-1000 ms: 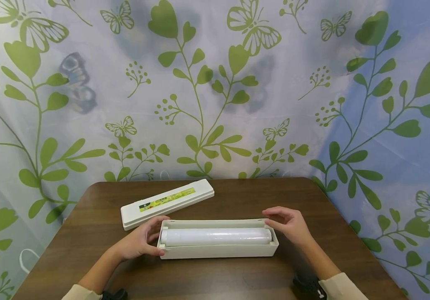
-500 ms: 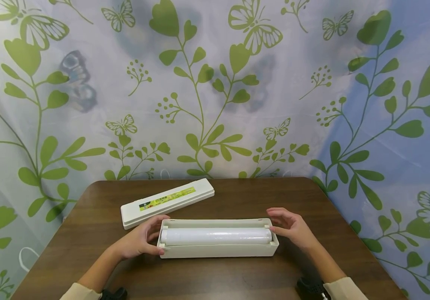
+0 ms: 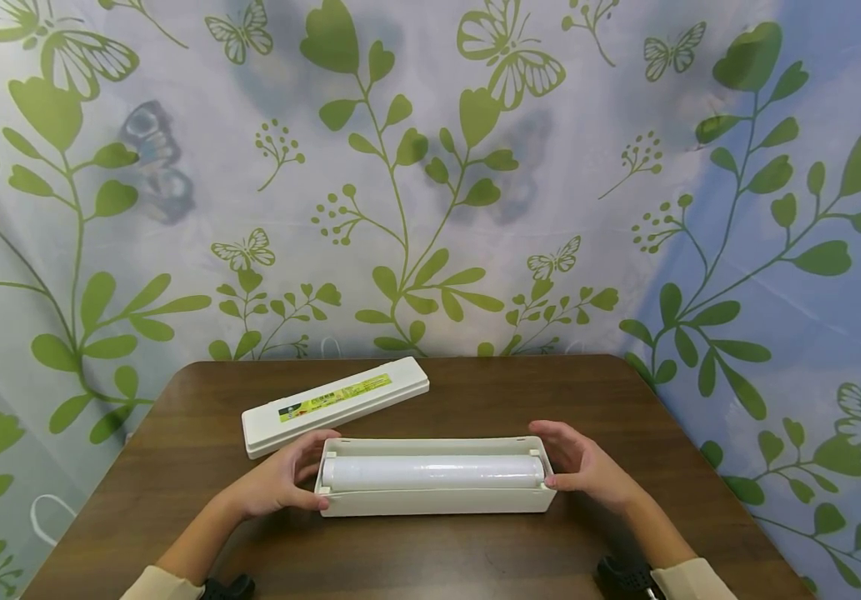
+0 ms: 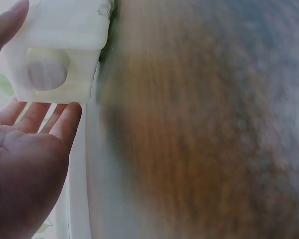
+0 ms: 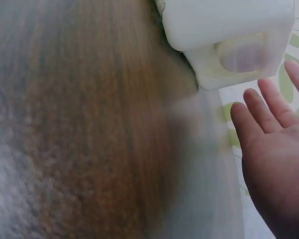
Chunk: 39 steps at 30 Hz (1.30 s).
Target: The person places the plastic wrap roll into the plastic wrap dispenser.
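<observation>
Head view: nearest, along the bottom edge, cream sleeves [image 3: 162,583] and black wrist devices [image 3: 227,587] show toward seven and five o'clock. Ahead of them, at the frame's six o'clock, a long open-topped white plastic box [image 3: 438,503] sits on the dark wood-grain surface [image 3: 430,558], a glossy white roll [image 3: 433,472] lying lengthwise inside. At the box's nine o'clock end the left hand [image 3: 280,482] holds it, its grip spanning the end with thumb on the near corner and fingers toward the far side. At the three o'clock end the right hand [image 3: 591,467] has a loose grip, thumb touching near the corner, fingers extended by the far side. Both wrist views show the roll's round end through a cutout in the box's end wall. Farther, at the box's eleven o'clock, a white lid [image 3: 385,387] bearing a yellow-green label [image 3: 347,392] lies slanted, right end farther away. Behind the surface hangs a pale curtain [image 3: 430,192] printed with green leaves [image 3: 328,36] and butterflies [image 3: 237,32].
</observation>
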Each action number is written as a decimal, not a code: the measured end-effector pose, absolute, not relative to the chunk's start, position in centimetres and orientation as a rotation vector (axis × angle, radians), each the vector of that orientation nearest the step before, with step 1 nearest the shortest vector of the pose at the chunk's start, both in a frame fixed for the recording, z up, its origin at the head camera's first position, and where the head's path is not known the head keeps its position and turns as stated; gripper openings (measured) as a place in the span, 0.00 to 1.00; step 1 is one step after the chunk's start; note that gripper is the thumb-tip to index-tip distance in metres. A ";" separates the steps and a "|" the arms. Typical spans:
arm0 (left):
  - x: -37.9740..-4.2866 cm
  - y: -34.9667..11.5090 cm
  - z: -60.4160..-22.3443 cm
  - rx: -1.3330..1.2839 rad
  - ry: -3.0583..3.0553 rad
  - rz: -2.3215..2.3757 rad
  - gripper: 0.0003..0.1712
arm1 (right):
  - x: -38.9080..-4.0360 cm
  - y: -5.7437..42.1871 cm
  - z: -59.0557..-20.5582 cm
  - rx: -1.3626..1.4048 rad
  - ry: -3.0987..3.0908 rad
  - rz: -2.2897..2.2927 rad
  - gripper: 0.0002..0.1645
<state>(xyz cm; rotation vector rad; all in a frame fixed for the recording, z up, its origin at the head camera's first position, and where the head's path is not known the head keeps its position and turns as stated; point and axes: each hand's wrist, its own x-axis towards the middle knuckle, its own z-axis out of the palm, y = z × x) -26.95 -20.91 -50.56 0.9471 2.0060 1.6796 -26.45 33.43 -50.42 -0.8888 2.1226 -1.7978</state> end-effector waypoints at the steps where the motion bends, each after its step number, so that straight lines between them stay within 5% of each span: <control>1: -27.0 -20.9 -50.6 0.949 2.005 1.679 0.54 | -26.5 33.5 -50.4 -0.893 2.124 -1.788 0.48; 15: -27.3 -21.1 -50.4 0.942 2.018 1.666 0.55 | -26.4 33.0 -50.3 -0.802 2.094 -1.704 0.63; 39: -26.3 -23.1 -49.9 0.910 2.085 1.721 0.56 | -26.5 32.6 -51.1 -0.780 2.083 -1.676 0.63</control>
